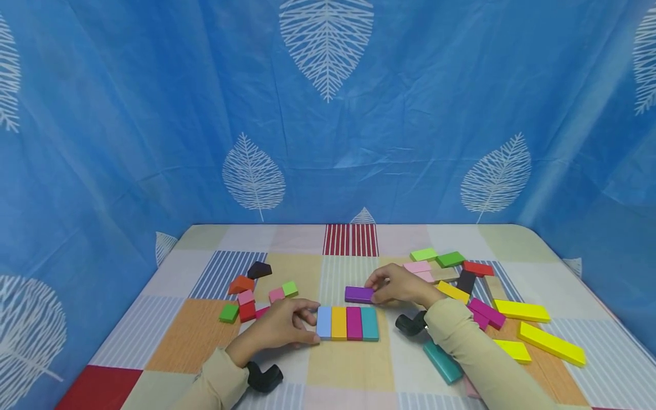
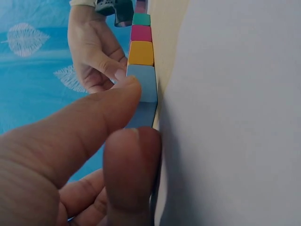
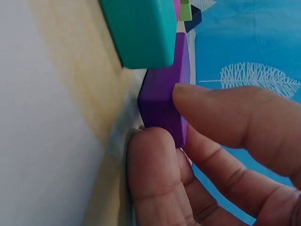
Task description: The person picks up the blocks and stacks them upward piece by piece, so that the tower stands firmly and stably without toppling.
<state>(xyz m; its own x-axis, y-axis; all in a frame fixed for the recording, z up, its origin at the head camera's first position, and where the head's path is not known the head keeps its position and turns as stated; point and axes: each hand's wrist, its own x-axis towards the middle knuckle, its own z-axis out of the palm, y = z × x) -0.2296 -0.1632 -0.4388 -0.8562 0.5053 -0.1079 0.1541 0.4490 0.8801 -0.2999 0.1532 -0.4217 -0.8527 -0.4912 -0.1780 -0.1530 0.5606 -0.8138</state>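
Observation:
A row of blocks lies side by side on the cloth: light blue (image 1: 324, 323), orange-yellow (image 1: 339, 323), magenta (image 1: 354, 323) and teal (image 1: 370, 323). My left hand (image 1: 284, 324) is at the row's left end, thumb and forefinger spread, fingertips right by the light blue block. Just beyond the row lies a purple block (image 1: 358, 294), lengthwise from left to right. My right hand (image 1: 400, 285) pinches its right end between thumb and fingers. Up close in the right wrist view, the fingertips meet the end of the purple block (image 3: 164, 103), near the teal block (image 3: 141, 33).
Small red, pink, green, orange and black blocks (image 1: 259, 269) are scattered to the left. On the right lies a looser spread, with long yellow blocks (image 1: 550, 343), a red block (image 1: 478, 268) and green ones. Another teal block (image 1: 442, 361) sits beside the right forearm. Blue leaf-patterned curtain (image 1: 359, 142) surrounds the table.

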